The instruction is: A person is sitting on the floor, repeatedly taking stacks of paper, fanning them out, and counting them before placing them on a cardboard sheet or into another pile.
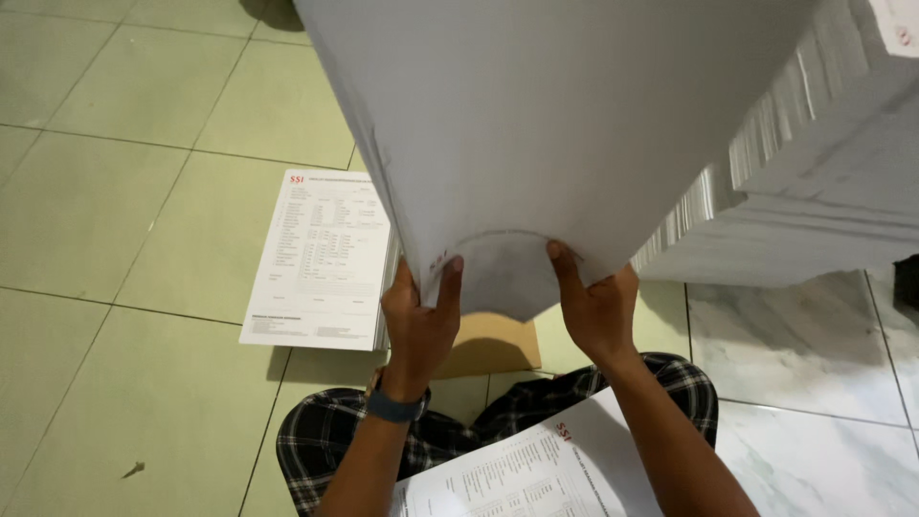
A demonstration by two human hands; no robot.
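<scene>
Left hand [419,321] and right hand [595,306] both clamped on the lower edge of a big white sheet [555,115], lifted and curling above the lap. Printed form [321,258] flat on the green floor [115,191], left of the sheet; stacked paper [814,163] to its right.

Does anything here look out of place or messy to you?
Nothing is spilled or torn. The one odd thing: the big sheaf of paper held up by the left hand and right hand bows at its lower edge. A small scrap lies on the green floor tiles.
</scene>
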